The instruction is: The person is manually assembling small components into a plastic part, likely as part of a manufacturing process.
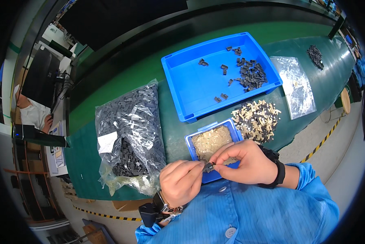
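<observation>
Between my two hands, just over the front edge of a small blue bin (189, 142), is a small black plastic part (208, 167). My left hand (181, 181) pinches it from the left with thumb and fingertips. From the right, my right hand (247, 162) closes thumb and forefinger at its other end; whether a second small piece sits in that pinch is too small to tell. Many tiny beige pieces (211, 141) fill the bin below. Right of the bin lies a loose heap of beige and black pieces (255, 120), close to my right hand.
A large blue tray (190, 89) holds scattered black parts (251, 75). On the left stands a clear bag (129, 130) packed with black parts. A flat plastic bag (296, 87) and a small black pile (315, 57) lie at right on the green table (85, 171). Another person (34, 112) sits far left.
</observation>
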### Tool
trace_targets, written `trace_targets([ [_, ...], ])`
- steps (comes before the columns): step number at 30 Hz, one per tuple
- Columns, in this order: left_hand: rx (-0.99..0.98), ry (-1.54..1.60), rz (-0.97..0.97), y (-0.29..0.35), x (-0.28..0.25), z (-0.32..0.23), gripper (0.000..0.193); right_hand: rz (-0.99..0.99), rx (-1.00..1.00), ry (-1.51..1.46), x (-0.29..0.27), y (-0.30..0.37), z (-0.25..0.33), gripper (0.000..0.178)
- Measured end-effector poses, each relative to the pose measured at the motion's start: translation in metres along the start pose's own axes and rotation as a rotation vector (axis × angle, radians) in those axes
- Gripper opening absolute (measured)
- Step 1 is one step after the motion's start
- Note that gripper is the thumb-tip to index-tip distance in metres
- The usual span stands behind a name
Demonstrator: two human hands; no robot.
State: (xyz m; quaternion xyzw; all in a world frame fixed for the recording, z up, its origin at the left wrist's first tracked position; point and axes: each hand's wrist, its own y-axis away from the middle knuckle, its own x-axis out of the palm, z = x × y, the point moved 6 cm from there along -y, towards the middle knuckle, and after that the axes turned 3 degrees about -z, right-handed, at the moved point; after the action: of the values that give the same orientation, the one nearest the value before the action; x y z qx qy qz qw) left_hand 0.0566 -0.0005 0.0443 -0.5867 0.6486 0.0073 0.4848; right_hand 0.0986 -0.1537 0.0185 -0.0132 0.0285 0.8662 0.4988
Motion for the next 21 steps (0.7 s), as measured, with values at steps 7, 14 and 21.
trace_targets([
  [7, 0.002, 0.006, -0.001, -0.001, 0.000, -0.001, 0.021, 0.038, 0.044, -0.074, 0.000, 0.000, -0.009, 0.011],
  [14, 0.001, 0.044, -0.033, 0.000, 0.001, -0.001, 0.022, 0.088, 0.216, -0.325, 0.002, -0.001, -0.022, 0.009],
  [21, -0.082, 0.257, -0.144, 0.010, 0.006, 0.005, 0.018, 0.188, 0.493, -0.893, 0.017, 0.006, -0.038, 0.010],
])
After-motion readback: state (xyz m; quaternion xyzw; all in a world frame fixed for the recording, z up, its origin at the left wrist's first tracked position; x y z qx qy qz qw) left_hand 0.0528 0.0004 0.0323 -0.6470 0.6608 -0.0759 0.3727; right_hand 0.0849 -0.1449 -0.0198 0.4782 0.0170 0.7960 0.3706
